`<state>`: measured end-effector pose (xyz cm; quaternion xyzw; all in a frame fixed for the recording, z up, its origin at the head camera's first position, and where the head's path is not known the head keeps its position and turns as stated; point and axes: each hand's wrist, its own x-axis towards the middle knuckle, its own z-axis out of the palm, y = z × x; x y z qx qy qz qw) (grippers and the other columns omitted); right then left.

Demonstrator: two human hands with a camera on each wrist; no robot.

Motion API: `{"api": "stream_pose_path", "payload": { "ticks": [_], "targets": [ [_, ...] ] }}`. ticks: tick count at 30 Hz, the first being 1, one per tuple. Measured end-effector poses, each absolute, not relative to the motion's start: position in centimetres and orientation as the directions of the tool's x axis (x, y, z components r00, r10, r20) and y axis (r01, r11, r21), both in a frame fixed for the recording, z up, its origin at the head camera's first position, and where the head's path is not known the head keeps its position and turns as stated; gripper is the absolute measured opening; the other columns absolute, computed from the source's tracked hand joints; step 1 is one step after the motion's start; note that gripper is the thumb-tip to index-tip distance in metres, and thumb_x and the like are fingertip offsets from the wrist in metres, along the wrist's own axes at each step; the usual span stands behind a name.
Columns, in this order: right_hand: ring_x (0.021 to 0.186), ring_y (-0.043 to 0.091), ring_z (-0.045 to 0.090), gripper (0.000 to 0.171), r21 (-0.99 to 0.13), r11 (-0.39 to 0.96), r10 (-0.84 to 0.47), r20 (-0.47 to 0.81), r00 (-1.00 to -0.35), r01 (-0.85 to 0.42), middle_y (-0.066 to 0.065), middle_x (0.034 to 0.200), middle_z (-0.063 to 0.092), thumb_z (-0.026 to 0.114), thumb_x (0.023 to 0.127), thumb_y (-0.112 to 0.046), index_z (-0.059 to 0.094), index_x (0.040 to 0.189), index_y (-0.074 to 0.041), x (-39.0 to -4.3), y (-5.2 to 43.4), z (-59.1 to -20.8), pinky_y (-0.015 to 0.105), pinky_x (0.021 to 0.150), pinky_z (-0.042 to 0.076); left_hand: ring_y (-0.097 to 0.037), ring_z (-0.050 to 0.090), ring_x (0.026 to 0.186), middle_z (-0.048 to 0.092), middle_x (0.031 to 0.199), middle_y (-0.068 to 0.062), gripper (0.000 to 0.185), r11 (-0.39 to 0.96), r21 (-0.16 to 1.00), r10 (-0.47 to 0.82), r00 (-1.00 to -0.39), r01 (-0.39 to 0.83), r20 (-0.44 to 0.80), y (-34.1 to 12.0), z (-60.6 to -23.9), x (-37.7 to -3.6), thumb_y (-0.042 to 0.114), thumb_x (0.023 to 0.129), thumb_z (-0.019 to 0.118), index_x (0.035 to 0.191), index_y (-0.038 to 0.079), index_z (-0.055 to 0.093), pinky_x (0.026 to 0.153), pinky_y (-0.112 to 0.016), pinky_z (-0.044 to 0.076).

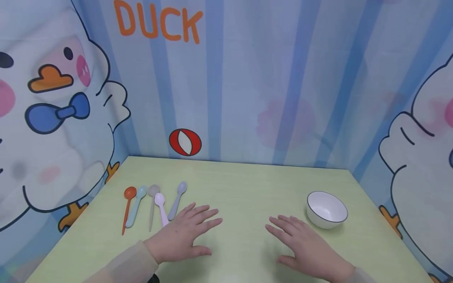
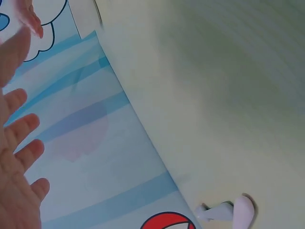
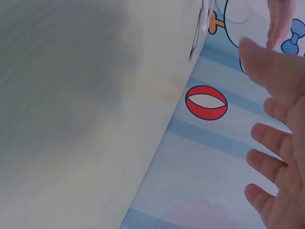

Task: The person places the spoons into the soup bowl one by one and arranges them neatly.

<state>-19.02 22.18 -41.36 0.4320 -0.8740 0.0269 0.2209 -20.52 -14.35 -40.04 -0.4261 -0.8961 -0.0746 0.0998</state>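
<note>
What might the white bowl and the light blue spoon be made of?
White bowl: perhaps glazed ceramic or enamelled metal, going by its glossy-looking inside and thin dark rim.
Light blue spoon: probably plastic or silicone, fairly matt, with one even colour and a thick, rounded handle; the view can't settle which.

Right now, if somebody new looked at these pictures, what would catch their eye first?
Probably the big cartoon duck at the far left of the head view, with the orange word DUCK high to its right. Next, the left grip and right grip, empty with fingers spread in the foreground. Then five spoons on the left of the table and a white bowl on its right.
</note>
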Motion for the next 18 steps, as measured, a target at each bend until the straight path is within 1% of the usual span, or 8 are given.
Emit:
{"api": "stream_pose_path", "payload": {
  "ticks": [4, 7, 10, 12, 15, 18],
  "targets": [
    [0.114, 0.021, 0.055, 0.068, 0.109, 0.66, -0.682, 0.502, -0.532, -0.743, 0.001, 0.128, 0.058, 0.082, 0.072, -0.033, 0.057, 0.133, -0.012, -19.4, 22.7, -41.3, 0.037, 0.092, 0.044, -0.02, 0.04, 0.132, 0.046, 0.143, 0.001, 0.064, 0.664, 0.081, 0.686, -0.648, 0.744, 0.331, -14.6, -40.4, -20.7, 0.048, 0.086, 0.068, 0.142, 0.022, 0.048, 0.111, -0.046, 0.028],
    [0.105, 0.021, 0.059, 0.063, 0.082, 0.687, -0.635, 0.551, -0.542, -0.722, 0.001, 0.12, 0.062, 0.083, 0.071, -0.027, 0.061, 0.127, -0.01, -19.8, 23.3, -41.4, 0.039, 0.085, 0.049, -0.019, 0.048, 0.125, 0.054, 0.134, 0.001, 0.056, 0.687, 0.116, 0.63, -0.667, 0.718, 0.399, -14.8, -40.7, -20.7, 0.043, 0.086, 0.07, 0.135, 0.019, 0.056, 0.104, -0.044, 0.037],
    [0.1, 0.023, 0.062, 0.059, 0.068, 0.714, -0.591, 0.593, -0.547, -0.697, 0.003, 0.114, 0.064, 0.084, 0.068, -0.022, 0.064, 0.122, -0.008, -20.3, 24.1, -41.7, 0.04, 0.081, 0.051, -0.017, 0.052, 0.117, 0.058, 0.126, 0.003, 0.051, 0.71, 0.169, 0.566, -0.696, 0.684, 0.442, -15.0, -41.0, -20.8, 0.04, 0.085, 0.073, 0.129, 0.017, 0.061, 0.098, -0.041, 0.043],
    [0.098, 0.024, 0.062, 0.057, 0.051, 0.738, -0.557, 0.609, -0.564, -0.673, 0.004, 0.111, 0.065, 0.084, 0.068, -0.019, 0.065, 0.12, -0.007, -20.5, 24.7, -41.8, 0.041, 0.079, 0.051, -0.016, 0.054, 0.114, 0.06, 0.122, 0.005, 0.049, 0.73, 0.211, 0.517, -0.727, 0.65, 0.452, -15.3, -41.3, -20.9, 0.038, 0.084, 0.074, 0.127, 0.018, 0.062, 0.095, -0.04, 0.045],
    [0.096, 0.025, 0.063, 0.054, 0.021, 0.786, -0.496, 0.619, -0.609, -0.618, 0.006, 0.107, 0.066, 0.084, 0.069, -0.018, 0.065, 0.118, -0.006, -20.9, 25.7, -42.1, 0.043, 0.078, 0.052, -0.015, 0.056, 0.111, 0.061, 0.118, 0.006, 0.046, 0.757, 0.29, 0.435, -0.783, 0.586, 0.445, -15.8, -41.6, -21.1, 0.036, 0.083, 0.075, 0.124, 0.018, 0.063, 0.093, -0.04, 0.047],
    [0.095, 0.028, 0.062, 0.051, -0.023, 0.83, -0.427, 0.615, -0.662, -0.557, 0.008, 0.104, 0.067, 0.083, 0.071, -0.018, 0.066, 0.117, -0.005, -21.3, 26.6, -42.3, 0.045, 0.078, 0.051, -0.016, 0.056, 0.109, 0.061, 0.116, 0.006, 0.044, 0.78, 0.373, 0.347, -0.844, 0.502, 0.41, -16.3, -41.9, -21.1, 0.034, 0.083, 0.075, 0.123, 0.018, 0.064, 0.092, -0.04, 0.047]
  ]
}}
